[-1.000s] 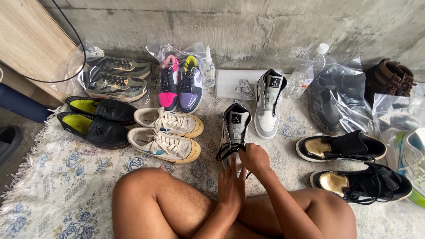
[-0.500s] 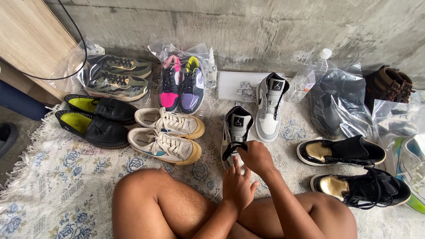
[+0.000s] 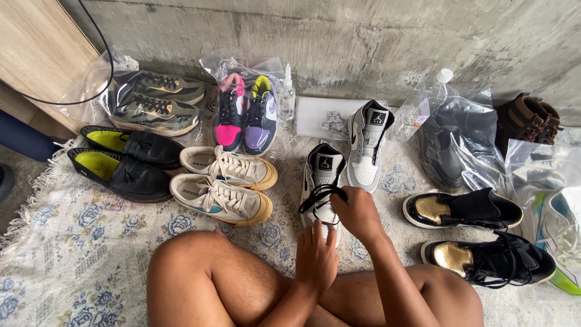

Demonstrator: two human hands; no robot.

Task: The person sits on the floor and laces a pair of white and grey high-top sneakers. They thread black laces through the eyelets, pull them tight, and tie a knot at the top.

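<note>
**Lacing up a grey high-top on the rug**

Sitting cross-legged on a faded floral rug (image 3: 72, 242) with a fringed edge, rough concrete wall (image 3: 363, 42) behind. Right in front of the knees: a grey-and-white high-top sneaker (image 3: 324, 175), smooth leather look, black padded collar, toe pointing back toward the body. Matching second high-top (image 3: 369, 145) just beyond it, upright, toe also this way.

Right hand (image 3: 358, 213) sitting over the near shoe's lace area, fingers curled together and pinched on the black lace (image 3: 318, 197), which loops out loose to the left of the knuckles. Left hand (image 3: 316, 257) lower down, fingers mostly straight and close together, tips pressed on the toe end of the same shoe. Not gripping, just resting flat as far as can be told.

Around it: cream low-tops (image 3: 224, 181) with gum soles to the left, black loafers (image 3: 124, 160) with yellow-green insoles past those, pink and purple trainers (image 3: 245, 115) in a crinkly clear bag, camo-pattern runners (image 3: 157, 103) also bagged. To the right, glossy black shoes with gold insoles (image 3: 478, 233), laces tangled.

Toe of the held sneaker mostly hidden under both hands. Exact lace end buried in the right palm, can't make it out. Far-right shoe in plastic cut off by the frame edge.
</note>
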